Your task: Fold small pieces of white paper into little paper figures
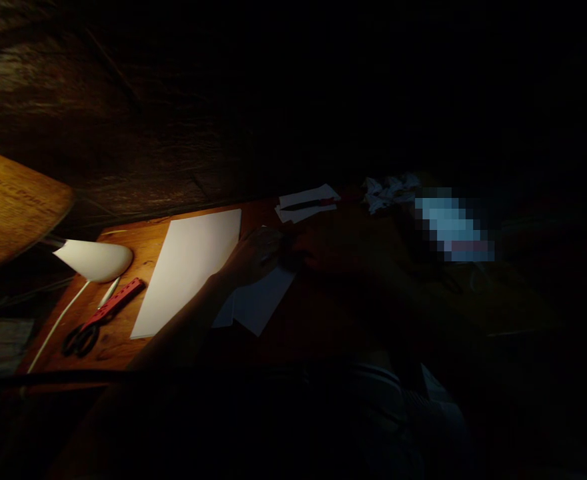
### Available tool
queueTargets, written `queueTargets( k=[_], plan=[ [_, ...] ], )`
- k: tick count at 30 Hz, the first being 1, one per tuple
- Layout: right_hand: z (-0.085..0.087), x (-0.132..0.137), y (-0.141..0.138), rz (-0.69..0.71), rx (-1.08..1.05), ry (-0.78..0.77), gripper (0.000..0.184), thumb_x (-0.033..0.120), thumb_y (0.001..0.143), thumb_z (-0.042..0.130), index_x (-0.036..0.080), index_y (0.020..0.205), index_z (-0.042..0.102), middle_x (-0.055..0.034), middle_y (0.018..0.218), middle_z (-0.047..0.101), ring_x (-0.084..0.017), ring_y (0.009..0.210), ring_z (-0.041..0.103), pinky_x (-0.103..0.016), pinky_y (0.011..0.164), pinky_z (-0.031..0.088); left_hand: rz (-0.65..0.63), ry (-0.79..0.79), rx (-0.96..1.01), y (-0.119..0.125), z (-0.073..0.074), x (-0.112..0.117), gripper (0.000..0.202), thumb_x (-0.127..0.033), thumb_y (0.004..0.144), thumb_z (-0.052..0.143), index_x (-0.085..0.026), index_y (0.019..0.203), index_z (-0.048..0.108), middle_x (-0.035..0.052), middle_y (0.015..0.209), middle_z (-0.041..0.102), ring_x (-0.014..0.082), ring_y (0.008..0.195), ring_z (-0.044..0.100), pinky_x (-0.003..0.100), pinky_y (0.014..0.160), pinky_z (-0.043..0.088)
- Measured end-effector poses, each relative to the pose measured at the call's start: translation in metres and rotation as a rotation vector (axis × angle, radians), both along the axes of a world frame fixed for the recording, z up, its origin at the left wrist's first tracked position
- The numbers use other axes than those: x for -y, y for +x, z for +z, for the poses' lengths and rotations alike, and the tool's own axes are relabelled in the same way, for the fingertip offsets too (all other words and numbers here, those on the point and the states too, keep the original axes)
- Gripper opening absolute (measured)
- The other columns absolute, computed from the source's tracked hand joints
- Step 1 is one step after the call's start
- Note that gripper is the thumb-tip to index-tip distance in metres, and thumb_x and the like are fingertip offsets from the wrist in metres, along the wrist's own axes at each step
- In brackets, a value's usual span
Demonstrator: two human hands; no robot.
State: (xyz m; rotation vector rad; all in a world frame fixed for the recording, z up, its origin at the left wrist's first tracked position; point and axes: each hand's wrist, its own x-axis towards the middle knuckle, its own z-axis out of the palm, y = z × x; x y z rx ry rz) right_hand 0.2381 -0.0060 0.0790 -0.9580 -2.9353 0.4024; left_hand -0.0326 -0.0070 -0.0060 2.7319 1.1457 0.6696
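Observation:
My left hand is over the wooden table, its fingers partly curled around what looks like a piece of white paper. The paper's angled edges show below the hand, with a paler bit near the fingertips. Close beside it, my right hand is sunk in shadow; its fingers are too dark to make out. A stack of blank white paper lies lit just left of my left hand. Beyond the hands, smaller white paper pieces lie with a dark, slim object with a red end across them.
A white lamp with a cord lights the left of the table. In front of it lie black-handled scissors and a red perforated strip. Crumpled or folded papers and a pixelated bright patch are at the right.

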Motion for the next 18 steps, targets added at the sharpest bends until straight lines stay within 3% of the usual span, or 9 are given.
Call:
queueTargets(
  k=[9, 15, 18],
  plan=[
    [-0.015, 0.004, -0.012, -0.052, -0.013, 0.051, 0.028, 0.027, 0.109, 0.060, 0.015, 0.113, 0.085, -0.0153, 0.138, 0.077, -0.027, 0.118, 0.070, -0.039, 0.099, 0.049, 0.036, -0.065, 0.095, -0.013, -0.017, -0.009, 0.048, -0.025, 0.097, 0.068, -0.025, 0.146, 0.070, 0.0134, 0.146, 0.075, 0.0344, 0.139, 0.067, 0.064, 0.120, 0.054],
    [-0.007, 0.003, -0.009, -0.115, 0.041, 0.164, 0.032, 0.034, 0.110, 0.061, 0.012, 0.118, 0.084, -0.0175, 0.131, 0.079, -0.031, 0.123, 0.069, -0.045, 0.109, 0.044, 0.021, -0.078, 0.029, -0.005, -0.006, -0.001, 0.041, -0.024, 0.099, 0.067, -0.026, 0.140, 0.072, 0.0115, 0.140, 0.075, 0.0335, 0.134, 0.066, 0.061, 0.119, 0.053],
    [-0.006, 0.001, -0.006, -0.110, 0.055, 0.178, 0.033, 0.035, 0.110, 0.060, 0.013, 0.119, 0.084, -0.0171, 0.132, 0.080, -0.032, 0.123, 0.069, -0.044, 0.106, 0.043, 0.021, -0.068, 0.032, -0.005, -0.005, 0.001, 0.028, -0.023, 0.099, 0.067, -0.024, 0.124, 0.078, 0.0117, 0.130, 0.076, 0.0327, 0.128, 0.067, 0.059, 0.114, 0.056]
  ],
)
